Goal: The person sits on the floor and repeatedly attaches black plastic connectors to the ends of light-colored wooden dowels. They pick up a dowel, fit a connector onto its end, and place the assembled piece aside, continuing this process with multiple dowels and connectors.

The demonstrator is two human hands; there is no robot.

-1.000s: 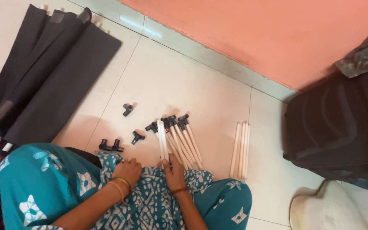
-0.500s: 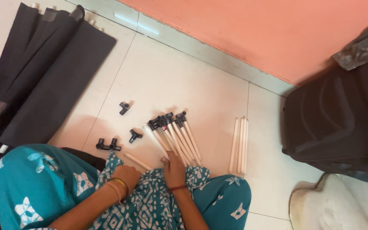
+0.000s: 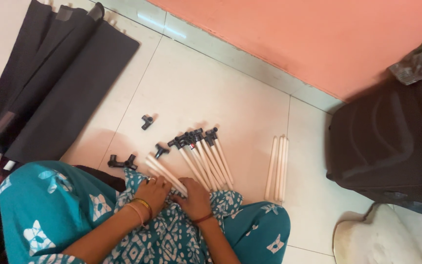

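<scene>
Both the left hand [image 3: 153,191] and the right hand [image 3: 194,198] hold two white sticks [image 3: 164,173] that poke up and left, toward a small black joint [image 3: 161,151]

tiled floor [image 3: 191,93] (pale) bearing rods [image 3: 277,168], connectors [image 3: 146,121].

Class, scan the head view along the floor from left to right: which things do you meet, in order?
Folded black fabric panels → double black connector → single black connector → rods with black connectors → bare cream rods → black bag.
</scene>
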